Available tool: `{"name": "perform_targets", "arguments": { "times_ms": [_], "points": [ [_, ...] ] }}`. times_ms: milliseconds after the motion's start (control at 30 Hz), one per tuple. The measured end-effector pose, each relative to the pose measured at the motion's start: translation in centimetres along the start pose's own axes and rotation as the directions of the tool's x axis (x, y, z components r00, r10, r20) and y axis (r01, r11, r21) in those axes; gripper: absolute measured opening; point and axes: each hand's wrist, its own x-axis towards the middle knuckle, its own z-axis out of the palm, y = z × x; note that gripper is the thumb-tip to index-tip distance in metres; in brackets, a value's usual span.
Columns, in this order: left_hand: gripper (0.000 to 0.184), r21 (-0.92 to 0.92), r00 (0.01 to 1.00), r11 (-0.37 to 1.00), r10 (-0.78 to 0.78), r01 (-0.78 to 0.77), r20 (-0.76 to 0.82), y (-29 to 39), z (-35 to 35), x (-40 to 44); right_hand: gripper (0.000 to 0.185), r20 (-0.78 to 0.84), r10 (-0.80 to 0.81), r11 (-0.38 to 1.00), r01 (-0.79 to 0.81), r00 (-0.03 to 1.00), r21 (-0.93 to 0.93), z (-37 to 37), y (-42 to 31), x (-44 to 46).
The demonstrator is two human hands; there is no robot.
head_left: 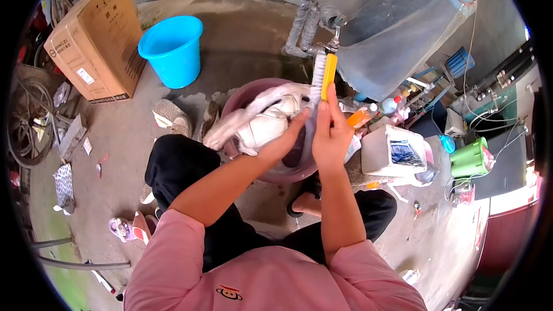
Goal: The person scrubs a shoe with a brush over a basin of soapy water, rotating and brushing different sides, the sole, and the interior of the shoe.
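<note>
My right hand (333, 129) grips a scrub brush (328, 78) with a yellow back and white bristles, held upright above the tub's right side. The bristles face left. My left hand (295, 129) is closed on a wet white item (262, 132) that looks like a shoe; its fingers are partly hidden. A long pale strip of wet cloth (253, 109) lies across the item and over the rim. Both are at a mauve plastic tub (242, 95) between my knees. Something dark (295, 152) lies low in the tub.
A blue bucket (173, 52) and a large cardboard box (101, 43) stand at the back left. Right of the tub are an orange bottle (361, 116) and a white bin (386, 152). A wrapped pipe with a tap (335, 34) rises behind. Shoes (173, 118) lie left.
</note>
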Motion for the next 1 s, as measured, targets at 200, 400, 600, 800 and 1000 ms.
{"name": "perform_targets", "arguments": {
  "times_ms": [200,400,600,800,1000],
  "points": [
    [0.047,-0.261,0.998,0.965,-0.021,0.005,-0.061,-1.6,0.7,0.9,0.035,0.06,-0.051,0.995,0.056,0.997,-0.079,-0.1,0.1,-1.5],
    [0.04,-0.473,0.996,0.88,-0.069,0.034,-0.057,-1.6,-0.3,2.4,0.036,0.071,-0.178,0.981,0.182,0.982,-0.062,0.4,0.0,-3.2],
    [0.044,0.079,0.995,0.996,0.056,-0.05,-0.078,-1.3,0.6,0.4,0.034,0.02,0.073,0.995,-0.075,0.997,0.065,0.2,-0.9,-0.3],
    [0.04,-0.32,0.994,0.945,-0.095,0.07,-0.062,-2.0,0.1,1.7,0.033,0.061,-0.167,0.984,0.17,0.984,-0.055,0.5,-0.2,-2.3],
    [0.045,-0.151,1.0,0.988,-0.008,0.007,-0.008,-2.1,0.3,1.7,0.033,0.023,-0.13,0.992,0.13,0.991,0.009,0.5,-0.2,-1.2]
  ]
}}
